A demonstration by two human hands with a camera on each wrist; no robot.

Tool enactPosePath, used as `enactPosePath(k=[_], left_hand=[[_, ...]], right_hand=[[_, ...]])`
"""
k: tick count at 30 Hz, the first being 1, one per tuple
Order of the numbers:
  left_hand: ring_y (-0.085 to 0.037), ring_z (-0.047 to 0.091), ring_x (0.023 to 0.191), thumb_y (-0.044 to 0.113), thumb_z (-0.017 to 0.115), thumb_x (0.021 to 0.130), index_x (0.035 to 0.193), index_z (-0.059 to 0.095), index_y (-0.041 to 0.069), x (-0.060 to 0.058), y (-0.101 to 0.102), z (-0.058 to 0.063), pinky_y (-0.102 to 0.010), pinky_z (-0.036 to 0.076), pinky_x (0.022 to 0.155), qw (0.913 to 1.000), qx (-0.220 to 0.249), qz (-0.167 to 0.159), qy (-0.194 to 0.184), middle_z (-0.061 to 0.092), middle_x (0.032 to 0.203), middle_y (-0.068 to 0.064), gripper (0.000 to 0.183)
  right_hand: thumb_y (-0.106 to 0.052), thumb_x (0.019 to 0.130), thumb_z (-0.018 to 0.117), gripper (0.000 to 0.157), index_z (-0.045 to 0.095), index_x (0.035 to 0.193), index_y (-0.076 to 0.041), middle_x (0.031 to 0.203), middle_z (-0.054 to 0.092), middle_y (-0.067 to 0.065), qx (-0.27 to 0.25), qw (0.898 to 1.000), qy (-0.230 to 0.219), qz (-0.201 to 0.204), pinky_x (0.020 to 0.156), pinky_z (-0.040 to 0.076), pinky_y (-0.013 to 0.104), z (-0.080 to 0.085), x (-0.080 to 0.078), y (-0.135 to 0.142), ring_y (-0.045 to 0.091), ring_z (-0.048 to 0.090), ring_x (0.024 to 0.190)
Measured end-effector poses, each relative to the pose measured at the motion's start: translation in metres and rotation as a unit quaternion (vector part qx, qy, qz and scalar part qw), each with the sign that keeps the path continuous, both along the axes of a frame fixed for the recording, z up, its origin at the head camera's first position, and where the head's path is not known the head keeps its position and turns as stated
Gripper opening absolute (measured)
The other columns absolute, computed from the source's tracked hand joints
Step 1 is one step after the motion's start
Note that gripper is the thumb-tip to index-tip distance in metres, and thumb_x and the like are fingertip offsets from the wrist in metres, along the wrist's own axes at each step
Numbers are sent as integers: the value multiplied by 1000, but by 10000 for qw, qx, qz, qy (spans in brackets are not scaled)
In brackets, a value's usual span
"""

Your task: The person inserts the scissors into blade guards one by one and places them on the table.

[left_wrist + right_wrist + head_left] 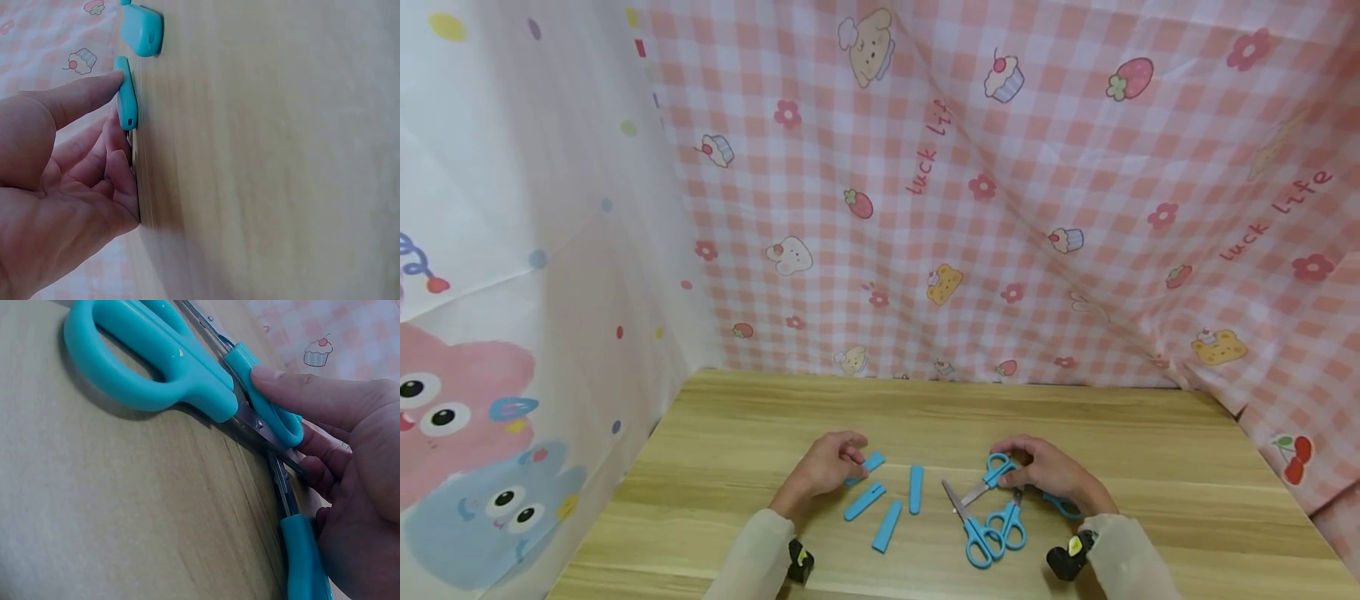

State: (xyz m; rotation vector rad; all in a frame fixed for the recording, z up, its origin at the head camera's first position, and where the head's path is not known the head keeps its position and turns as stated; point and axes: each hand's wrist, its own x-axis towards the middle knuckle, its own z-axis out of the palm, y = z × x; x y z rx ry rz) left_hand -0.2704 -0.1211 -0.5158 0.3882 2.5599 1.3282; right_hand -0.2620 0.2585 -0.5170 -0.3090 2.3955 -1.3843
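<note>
Over on the left, the left hand (831,463) has the end of a blue cap (874,461) pinched: thumb on one side, bent fingers behind it, low over the wooden table (760,408). The right hand (1047,468) is gripping too, thumb pressed along the blue handle of one pair of scissors (991,478), fingers tucked behind, and those blades slant down and to the left, away from the hand.

Now just outside the grips! Near the left hand, three more caps lie on the wood: a slanted cap (865,502) right beside the pinched one, a lower cap (888,527) tilted the same way, and an upright-looking cap (916,490) nearest the scissors.

On the right it's crowded. A second pair (973,527) points its blades up and left, its handles close against those of a third pair (1011,511), whose blades run up towards the right hand. A fourth pair (1053,500) shows a blue handle by the right wrist, the rest of it hidden.

Further out, both forearms wear pale sleeves (752,554), a small black device (801,562) at each wrist. Behind the table hangs a pink checked cloth (820,325) with cupcakes and strawberries; to the left, a white cloth (587,292) with big-eyed cartoon figures.
</note>
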Motion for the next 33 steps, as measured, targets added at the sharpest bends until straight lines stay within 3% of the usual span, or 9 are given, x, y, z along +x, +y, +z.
enactPosePath(k=[7,19,27,33], left_hand=[[-15,55,77,1,75,84,114,66,-1,1,-1,1,-25,47,66,10000,-28,-67,-28,64,88,-3,31],[-15,53,75,0,75,82,110,66,0,2,-2,2,-25,45,64,9998,43,-63,-157,61,86,-3,29],[-15,53,76,1,76,83,110,66,1,1,-1,4,-25,45,65,9998,18,-76,-165,61,87,-4,29],[-15,53,76,1,76,82,111,66,0,1,-1,5,-25,45,65,9998,32,-100,-150,61,87,-3,30]], right_hand=[[-10,81,81,42,62,118,-2,94,57,10,-277,9994,9,186,69,49,31,0,0,2,22,51,82],[-6,83,78,40,58,117,1,100,57,16,-669,9972,-90,320,65,56,36,-1,2,6,25,56,82],[-8,83,78,38,57,114,0,99,61,11,-548,9979,4,331,70,49,31,0,0,10,21,52,85],[0,85,74,38,49,113,6,95,63,5,-1102,9919,-209,598,68,47,26,-2,-1,13,13,54,79]])
